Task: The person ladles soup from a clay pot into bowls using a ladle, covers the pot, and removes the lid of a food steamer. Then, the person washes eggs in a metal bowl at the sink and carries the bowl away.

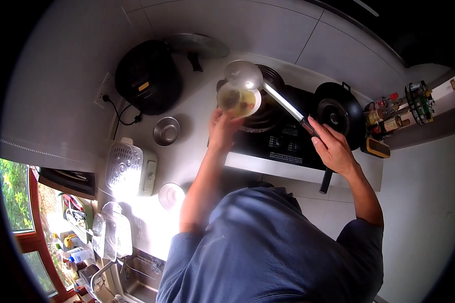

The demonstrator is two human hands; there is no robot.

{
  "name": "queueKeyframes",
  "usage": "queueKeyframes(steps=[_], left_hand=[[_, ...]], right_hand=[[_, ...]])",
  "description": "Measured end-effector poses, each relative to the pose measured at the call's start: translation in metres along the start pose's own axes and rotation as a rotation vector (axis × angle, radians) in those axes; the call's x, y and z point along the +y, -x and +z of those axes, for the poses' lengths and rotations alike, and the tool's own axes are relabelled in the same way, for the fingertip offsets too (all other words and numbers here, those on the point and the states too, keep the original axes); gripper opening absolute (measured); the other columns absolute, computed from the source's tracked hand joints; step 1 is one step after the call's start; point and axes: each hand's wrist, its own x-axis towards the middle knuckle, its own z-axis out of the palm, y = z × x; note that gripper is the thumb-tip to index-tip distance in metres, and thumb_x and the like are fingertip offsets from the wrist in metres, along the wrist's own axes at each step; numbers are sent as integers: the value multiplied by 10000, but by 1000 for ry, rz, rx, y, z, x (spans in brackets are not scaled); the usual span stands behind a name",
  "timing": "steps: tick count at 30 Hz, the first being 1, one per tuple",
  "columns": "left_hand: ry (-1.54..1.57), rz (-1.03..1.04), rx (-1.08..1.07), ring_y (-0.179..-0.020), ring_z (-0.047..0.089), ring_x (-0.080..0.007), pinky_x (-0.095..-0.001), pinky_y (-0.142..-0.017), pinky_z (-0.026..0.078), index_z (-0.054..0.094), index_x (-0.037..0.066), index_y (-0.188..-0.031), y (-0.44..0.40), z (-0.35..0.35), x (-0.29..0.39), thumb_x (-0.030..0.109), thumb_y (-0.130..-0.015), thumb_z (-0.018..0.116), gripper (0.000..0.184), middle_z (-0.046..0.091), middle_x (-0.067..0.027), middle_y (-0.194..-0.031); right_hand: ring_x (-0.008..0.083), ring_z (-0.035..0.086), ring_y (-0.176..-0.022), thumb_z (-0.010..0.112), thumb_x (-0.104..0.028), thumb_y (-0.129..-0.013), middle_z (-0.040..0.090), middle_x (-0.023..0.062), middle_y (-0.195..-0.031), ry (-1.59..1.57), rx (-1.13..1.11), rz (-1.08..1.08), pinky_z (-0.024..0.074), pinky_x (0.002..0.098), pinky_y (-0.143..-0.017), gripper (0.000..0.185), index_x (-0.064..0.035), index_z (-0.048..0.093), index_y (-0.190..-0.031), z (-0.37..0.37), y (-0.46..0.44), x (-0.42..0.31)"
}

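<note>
My left hand (223,130) grips a white bowl (258,105) from its near side. Yellowish liquid with dark pieces and a small red bit is in the bowl. Closed around the dark handle of a metal ladle (283,102) is my right hand (332,146). The ladle's round head is over the bowl's far rim, close to it; whether they touch I cannot tell. Both are above the left part of the black stove (293,129), partly hiding the round burner area there.
A black wok (354,111) stands on the stove's right side. Left are a black cooker (149,76), a glass lid (202,44), a small metal bowl (166,131), a white bowl (171,196) and a white steamer-like container (124,166). Bottles (389,123) stand at right; a sink (141,278) lies lower left.
</note>
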Motion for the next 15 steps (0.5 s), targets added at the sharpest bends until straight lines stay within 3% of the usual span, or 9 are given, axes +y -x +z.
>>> queueKeyframes(steps=[2, 6, 7, 14, 15], left_hand=[[-1, 3, -6, -876, 643, -230, -355, -860, 553, 489, 30, -1167, 1, -2, 0, 166, -892, 649, 346, 615, -130, -1066], [1, 9, -26, -869, 646, -220, -353, -870, 547, 494, 32, -1168, 5, -6, 3, 167, -893, 648, 343, 621, -121, -1071], [5, 16, -30, -869, 647, -218, -351, -873, 545, 494, 33, -1169, 7, -6, 3, 167, -893, 648, 344, 622, -119, -1072], [30, 42, -17, -868, 656, -214, -352, -873, 547, 495, 40, -1175, 18, -29, 2, 156, -892, 646, 341, 631, -117, -1062], [25, 46, -18, -862, 658, -213, -352, -871, 549, 495, 40, -1175, 19, -35, 1, 151, -893, 644, 338, 633, -117, -1060]], right_hand=[[234, 627, -766, 559, -61, -911, 634, 132, -901, -88, 22, -21, 510, 337, -701, 458, -27, 499, -1364, 2, 1, 8], [42, 428, -488, 479, -75, -967, 560, 53, -799, -1017, -97, 576, 368, 189, -443, 436, -28, 452, -1400, -3, -7, 5], [19, 350, -446, 447, -91, -985, 530, 47, -767, -1065, -57, 588, 284, 163, -384, 424, -31, 436, -1404, 0, -11, 5], [37, 378, -454, 535, -119, -938, 545, 52, -766, -1180, -22, 772, 280, 184, -387, 415, 10, 469, -1327, 20, -49, 42], [51, 385, -454, 557, -119, -919, 547, 59, -755, -1200, -8, 787, 281, 193, -389, 365, 19, 496, -1250, 28, -55, 52]])
